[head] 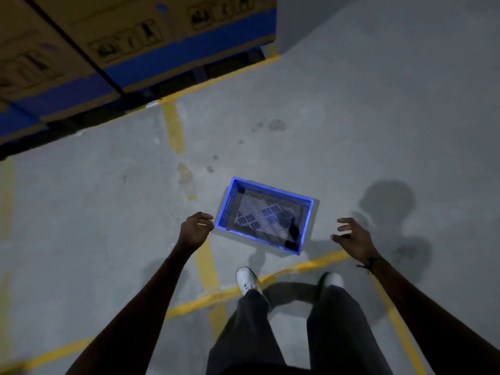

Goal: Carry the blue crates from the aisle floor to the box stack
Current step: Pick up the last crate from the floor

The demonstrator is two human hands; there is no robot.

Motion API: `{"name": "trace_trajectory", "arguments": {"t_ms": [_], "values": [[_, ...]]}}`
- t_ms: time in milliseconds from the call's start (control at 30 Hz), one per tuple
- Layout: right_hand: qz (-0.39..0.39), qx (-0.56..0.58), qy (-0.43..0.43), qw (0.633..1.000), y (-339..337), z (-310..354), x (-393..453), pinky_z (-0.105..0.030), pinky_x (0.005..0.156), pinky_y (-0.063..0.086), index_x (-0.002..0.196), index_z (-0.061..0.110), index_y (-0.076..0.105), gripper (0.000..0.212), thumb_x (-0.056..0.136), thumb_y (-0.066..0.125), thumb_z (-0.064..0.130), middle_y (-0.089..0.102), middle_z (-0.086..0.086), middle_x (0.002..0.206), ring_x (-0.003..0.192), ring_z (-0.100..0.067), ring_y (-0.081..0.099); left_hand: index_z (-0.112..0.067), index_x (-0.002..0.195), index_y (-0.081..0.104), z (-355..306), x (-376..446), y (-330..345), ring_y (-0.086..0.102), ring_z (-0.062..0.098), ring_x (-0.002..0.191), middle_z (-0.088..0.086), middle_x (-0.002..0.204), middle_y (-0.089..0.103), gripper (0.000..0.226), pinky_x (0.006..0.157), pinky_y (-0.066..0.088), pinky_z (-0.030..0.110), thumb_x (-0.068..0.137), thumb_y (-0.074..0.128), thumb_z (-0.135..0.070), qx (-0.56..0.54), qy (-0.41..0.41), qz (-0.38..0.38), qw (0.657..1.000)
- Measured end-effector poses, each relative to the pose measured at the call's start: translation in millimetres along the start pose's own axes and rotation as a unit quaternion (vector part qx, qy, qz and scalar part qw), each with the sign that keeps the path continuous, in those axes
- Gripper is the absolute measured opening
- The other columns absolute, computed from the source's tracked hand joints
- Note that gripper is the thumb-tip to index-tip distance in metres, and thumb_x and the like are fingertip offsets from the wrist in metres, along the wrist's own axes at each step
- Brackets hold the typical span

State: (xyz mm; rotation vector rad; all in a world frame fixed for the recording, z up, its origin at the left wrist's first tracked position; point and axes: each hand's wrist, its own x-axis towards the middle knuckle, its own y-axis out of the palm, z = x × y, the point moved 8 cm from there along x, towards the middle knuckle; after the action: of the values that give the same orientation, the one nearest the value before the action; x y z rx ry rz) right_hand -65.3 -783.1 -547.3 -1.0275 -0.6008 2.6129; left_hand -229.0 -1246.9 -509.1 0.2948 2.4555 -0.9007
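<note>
An empty blue crate with a perforated bottom sits upright on the grey aisle floor, just ahead of my feet. My left hand hovers by the crate's near left corner with its fingers loosely curled, holding nothing; whether it touches the rim is unclear. My right hand is spread open to the right of the crate, a short gap away from its right wall. A stack of cardboard boxes with blue bands stands on pallets at the upper left.
Yellow floor lines run from the box stack toward me and cross under my feet. A grey wall rises right of the boxes. Bare concrete floor extends to the right and left of the crate.
</note>
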Motion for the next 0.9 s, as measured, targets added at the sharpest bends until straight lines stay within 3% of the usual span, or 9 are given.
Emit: {"name": "trace_trajectory", "arguments": {"t_ms": [100, 200, 267, 333, 433, 600, 700, 800, 900], "values": [[-0.048, -0.007, 0.042, 0.998, 17.0, -15.5, 10.4, -0.002, 0.057, 0.044, 0.121, 0.009, 0.061, 0.048, 0.078, 0.082, 0.006, 0.067, -0.015, 0.103, 0.074, -0.021, 0.063, -0.031, 0.088, 0.072, 14.8, 52.2, 4.4, 0.062, -0.002, 0.055, -0.021, 0.069, 0.071, 0.015, 0.069, 0.052, 0.028, 0.075, 0.066, -0.029, 0.032, 0.012, 0.028, 0.999], [-0.057, -0.015, 0.074, 0.996, 47.4, -39.0, 37.9, -0.007, 0.058, 0.045, 0.125, 0.009, 0.058, 0.055, 0.076, 0.084, 0.009, 0.068, -0.015, 0.106, 0.071, -0.016, 0.064, -0.021, 0.091, 0.072, 35.7, 109.3, 21.6, 0.070, 0.016, 0.068, -0.024, 0.068, 0.070, 0.013, 0.072, 0.051, 0.027, 0.080, 0.074, -0.014, 0.070, 0.017, 0.034, 0.997], [-0.049, -0.027, 0.084, 0.995, 73.8, -61.2, 64.7, -0.017, 0.061, 0.046, 0.130, 0.008, 0.055, 0.060, 0.077, 0.084, 0.009, 0.067, -0.017, 0.110, 0.072, -0.020, 0.064, -0.007, 0.099, 0.074, 58.1, 146.8, 40.4, 0.072, 0.027, 0.086, -0.014, 0.076, 0.070, 0.016, 0.079, 0.053, 0.030, 0.084, 0.076, -0.004, 0.097, 0.011, 0.030, 0.995], [-0.033, -0.030, 0.101, 0.994, 104.6, -89.9, 96.4, -0.027, 0.067, 0.051, 0.135, 0.009, 0.051, 0.065, 0.079, 0.083, 0.011, 0.065, -0.018, 0.116, 0.077, -0.022, 0.066, -0.005, 0.110, 0.071, 88.6, 182.2, 62.7, 0.070, 0.027, 0.091, 0.004, 0.094, 0.071, 0.025, 0.083, 0.053, 0.028, 0.086, 0.077, -0.007, 0.125, -0.011, 0.042, 0.991], [-0.014, -0.037, 0.102, 0.994, 153.3, -137.7, 153.3, -0.042, 0.083, 0.055, 0.143, 0.010, 0.044, 0.070, 0.083, 0.080, 0.016, 0.061, -0.019, 0.126, 0.090, -0.028, 0.067, -0.001, 0.112, 0.067, 142.8, 244.9, 97.1, 0.069, 0.028, 0.085, 0.016, 0.102, 0.073, 0.033, 0.071, 0.045, 0.017, 0.082, 0.080, -0.005, 0.148, -0.002, 0.035, 0.988], [-0.010, -0.053, 0.086, 0.995, 226.9, -213.9, 245.4, -0.041, 0.085, 0.053, 0.151, 0.010, 0.032, 0.083, 0.083, 0.079, 0.022, 0.055, -0.021, 0.135, 0.102, -0.031, 0.063, 0.000, 0.125, 0.059, 225.8, 345.2, 162.3, 0.064, 0.027, 0.086, 0.021, 0.117, 0.066, 0.050, 0.079, 0.040, 0.027, 0.081, 0.080, -0.008, 0.216, -0.032, 0.064, 0.974], [0.006, -0.071, 0.076, 0.995, 262.7, -250.0, 285.2, -0.050, 0.090, 0.052, 0.154, 0.009, 0.023, 0.091, 0.083, 0.078, 0.021, 0.052, -0.023, 0.136, 0.114, -0.040, 0.059, 0.000, 0.139, 0.047, 259.7, 391.3, 192.4, 0.063, 0.037, 0.108, 0.026, 0.131, 0.055, 0.065, 0.085, 0.047, 0.037, 0.083, 0.079, -0.012, 0.231, -0.048, 0.072, 0.969], [-0.023, -0.097, 0.083, 0.992, 282.5, -278.9, 307.0, -0.054, 0.089, 0.049, 0.155, 0.009, 0.019, 0.097, 0.080, 0.079, 0.018, 0.045, -0.026, 0.129, 0.117, -0.046, 0.049, -0.001, 0.153, 0.030, 285.6, 425.6, 216.3, 0.054, 0.044, 0.124, 0.029, 0.143, 0.045, 0.084, 0.096, 0.047, 0.046, 0.085, 0.079, -0.015, 0.239, -0.081, 0.082, 0.964], [-0.055, -0.098, 0.104, 0.988, 288.0, -296.5, 313.8, -0.059, 0.090, 0.048, 0.155, 0.014, 0.014, 0.101, 0.078, 0.079, 0.023, 0.043, -0.026, 0.132, 0.117, -0.049, 0.048, -0.004, 0.156, 0.018, 302.8, 443.6, 239.3, 0.056, 0.045, 0.124, 0.022, 0.136, 0.054, 0.088, 0.094, 0.046, 0.048, 0.089, 0.074, -0.015, 0.221, -0.106, 0.110, 0.963]]}}
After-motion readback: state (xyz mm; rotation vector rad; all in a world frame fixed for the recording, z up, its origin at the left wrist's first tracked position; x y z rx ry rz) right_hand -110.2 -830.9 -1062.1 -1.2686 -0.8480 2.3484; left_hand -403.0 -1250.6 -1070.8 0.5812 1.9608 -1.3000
